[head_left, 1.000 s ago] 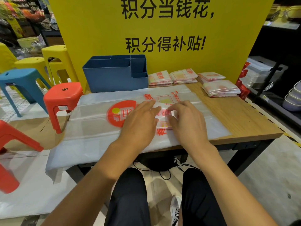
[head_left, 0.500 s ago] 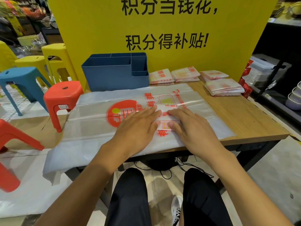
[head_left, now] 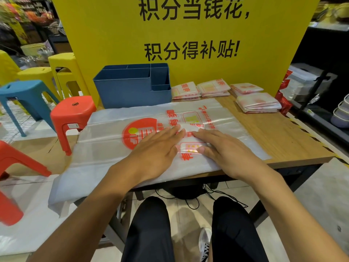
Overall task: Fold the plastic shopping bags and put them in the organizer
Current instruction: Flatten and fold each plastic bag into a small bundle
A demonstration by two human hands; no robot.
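A stack of flat translucent plastic shopping bags (head_left: 105,148) with red print covers the near half of the wooden table (head_left: 279,137) and hangs off its left edge. On top of it, between my hands, lies a small folded bag (head_left: 189,148). My left hand (head_left: 156,148) and my right hand (head_left: 224,150) press flat on it with straight fingers, fingertips nearly meeting. A blue organizer (head_left: 132,86) with several compartments stands at the back of the table. Several folded bags (head_left: 257,102) lie in small piles to its right.
A yellow sign board (head_left: 188,35) stands behind the table. Red (head_left: 73,114), blue (head_left: 24,93) and yellow (head_left: 62,63) stools stand to the left. Dark shelving with bowls (head_left: 340,114) is at the right. Cables run on the floor under the table by my legs.
Both hands have flattened out on the folded bag and slid slightly apart; the right hand's fingers, curled at the fold a second ago, now lie straight.
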